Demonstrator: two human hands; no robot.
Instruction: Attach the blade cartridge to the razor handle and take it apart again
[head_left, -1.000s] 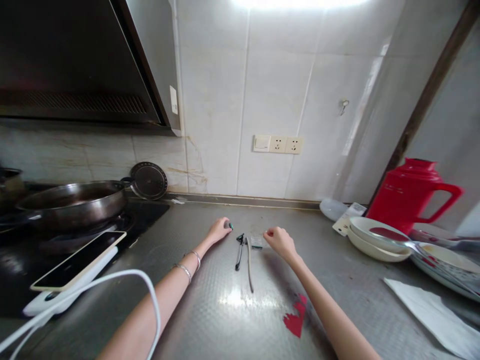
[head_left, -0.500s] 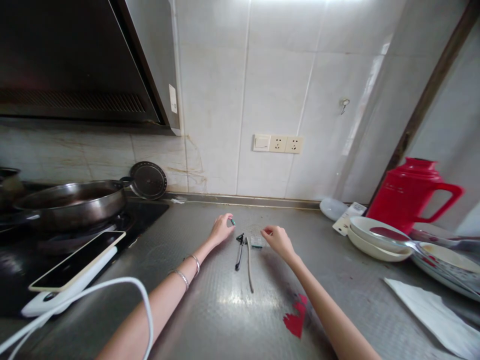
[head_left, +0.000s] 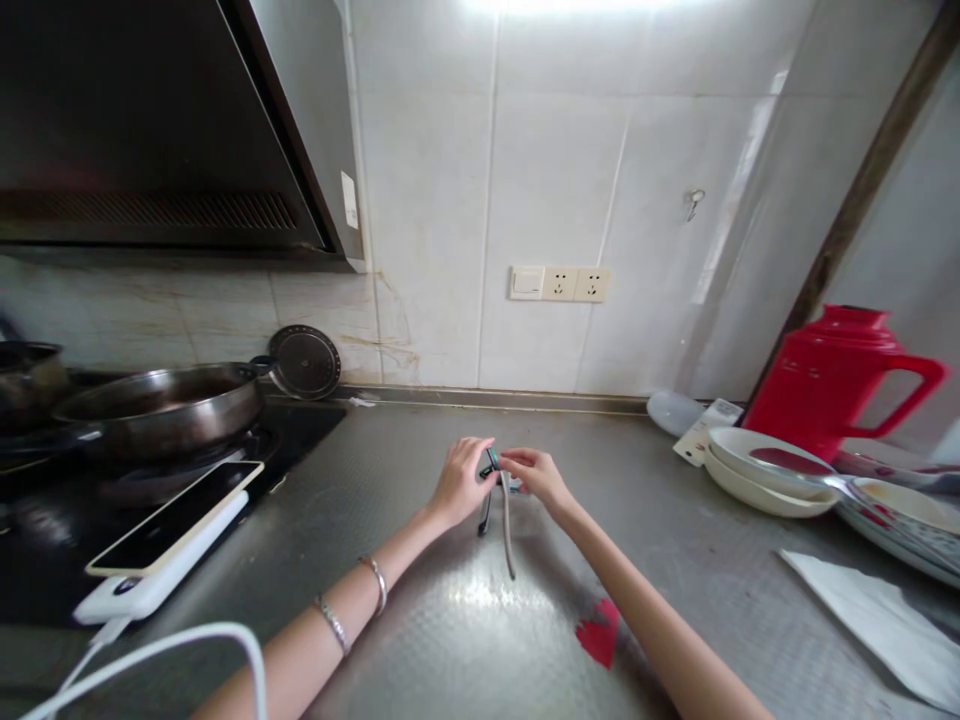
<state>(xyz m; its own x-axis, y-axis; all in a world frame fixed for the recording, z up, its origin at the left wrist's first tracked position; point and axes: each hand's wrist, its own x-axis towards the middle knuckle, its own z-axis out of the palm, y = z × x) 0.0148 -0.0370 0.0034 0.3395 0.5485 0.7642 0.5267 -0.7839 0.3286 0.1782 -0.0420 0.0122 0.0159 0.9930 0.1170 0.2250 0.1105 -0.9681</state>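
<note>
My left hand (head_left: 459,484) pinches a small dark-green piece (head_left: 493,458) between thumb and fingertips, tilted above the counter. Right beside it, my right hand (head_left: 541,477) has its fingers pressed together near the piece's upper end; whether they grip it or something tiny, I cannot tell. Below the hands lies a thin black tool (head_left: 485,515), its head partly covered by my left fingers. Alongside runs a grey, cord-like strip (head_left: 507,530). A small clear and green item (head_left: 517,486) is mostly hidden behind my right hand.
The steel counter (head_left: 442,620) carries a red paper scrap (head_left: 600,632). To the left are a pan (head_left: 161,415) on the cooktop and a phone (head_left: 176,515) on a white device with a cable. On the right stand a red thermos (head_left: 832,385), stacked bowls (head_left: 757,490) and a napkin (head_left: 870,620).
My left hand has moved right with the green piece, over the black tool. My right hand has shifted slightly left, so both hands now meet.
</note>
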